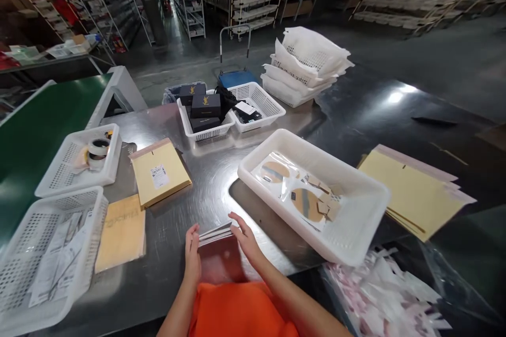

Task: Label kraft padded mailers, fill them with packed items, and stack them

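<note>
Between my two hands is a small stack of thin white sheets [215, 234], seen nearly edge-on just above the metal table. My left hand [192, 253] grips its left end, fingers pointing up. The right end is pinched by my right hand [248, 241], its index finger reaching over the top. What is printed on the sheets cannot be made out. To the right of my right hand stands a deep white tub [358, 216] holding clear plastic packs with tan oval pieces. Left of my left hand lie a yellow padded envelope [120, 231] and a labelled envelope stack [161, 171].
Two white baskets [79, 253] at left hold papers and tape rolls [98, 148]. Black boxes [205, 105] fill a basket at the back. Yellow envelopes [411, 187] lie at right, above a bag of paper scraps [383, 295]. Stacked lined baskets [308, 68] stand behind.
</note>
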A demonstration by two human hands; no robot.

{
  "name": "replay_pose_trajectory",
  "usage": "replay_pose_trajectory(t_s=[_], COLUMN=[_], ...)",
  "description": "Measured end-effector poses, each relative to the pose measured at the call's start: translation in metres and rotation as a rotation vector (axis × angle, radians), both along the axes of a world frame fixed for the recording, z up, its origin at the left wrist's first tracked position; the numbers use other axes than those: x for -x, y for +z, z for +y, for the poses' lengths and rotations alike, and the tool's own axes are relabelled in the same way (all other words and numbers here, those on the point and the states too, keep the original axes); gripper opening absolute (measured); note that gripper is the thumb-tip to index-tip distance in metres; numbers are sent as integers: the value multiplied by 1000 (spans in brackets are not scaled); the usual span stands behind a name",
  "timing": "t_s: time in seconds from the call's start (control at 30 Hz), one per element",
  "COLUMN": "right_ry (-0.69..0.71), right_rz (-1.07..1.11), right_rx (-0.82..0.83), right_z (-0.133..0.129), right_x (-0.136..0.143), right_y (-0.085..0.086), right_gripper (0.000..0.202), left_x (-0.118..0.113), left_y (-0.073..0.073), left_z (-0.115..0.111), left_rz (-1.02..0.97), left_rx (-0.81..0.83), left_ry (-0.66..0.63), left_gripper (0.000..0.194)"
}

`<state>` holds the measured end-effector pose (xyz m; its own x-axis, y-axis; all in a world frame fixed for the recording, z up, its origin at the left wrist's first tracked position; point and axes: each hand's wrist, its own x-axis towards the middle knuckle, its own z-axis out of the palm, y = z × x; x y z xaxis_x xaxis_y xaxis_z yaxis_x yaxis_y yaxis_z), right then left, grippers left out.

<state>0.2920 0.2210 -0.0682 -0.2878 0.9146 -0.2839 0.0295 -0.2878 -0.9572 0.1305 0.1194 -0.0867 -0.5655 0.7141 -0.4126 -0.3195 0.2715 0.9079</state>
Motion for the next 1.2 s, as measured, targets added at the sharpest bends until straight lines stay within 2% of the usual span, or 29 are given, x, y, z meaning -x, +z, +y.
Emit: replay_pose_trajectory(t_s=[0.17,0.37,0.53,0.73,0.9,0.97,1.07,1.2], right_ry=[34,125,265,387,430,422,417,417], right_rz=[-109,-196,-168,-71,-94,-122,-142,-159], right_rx=[-84,11,38,-26,-85,-122,-190,-327], right_z=[-8,14,39,53,51,56,71,91], right_x=[5,9,9,-19,-30,-30,-33,-29], right_y=[5,10,14,12,-3,-3,15,55], right_gripper=[43,12,16,39,27,22,23,27], left_x=[-7,-9,-6,-5,-3,-2,0,0], left_y=[10,10,11,17,19,20,20,18], left_z=[2,6,14,14,12,12,13,13], left_rz=[31,35,41,5,-3,1,7,19], left_rx=[25,40,75,99,106,115,118,104], left_ry=[71,100,113,81,54,55,58,55], left_gripper=[72,74,77,76,78,76,70,74])
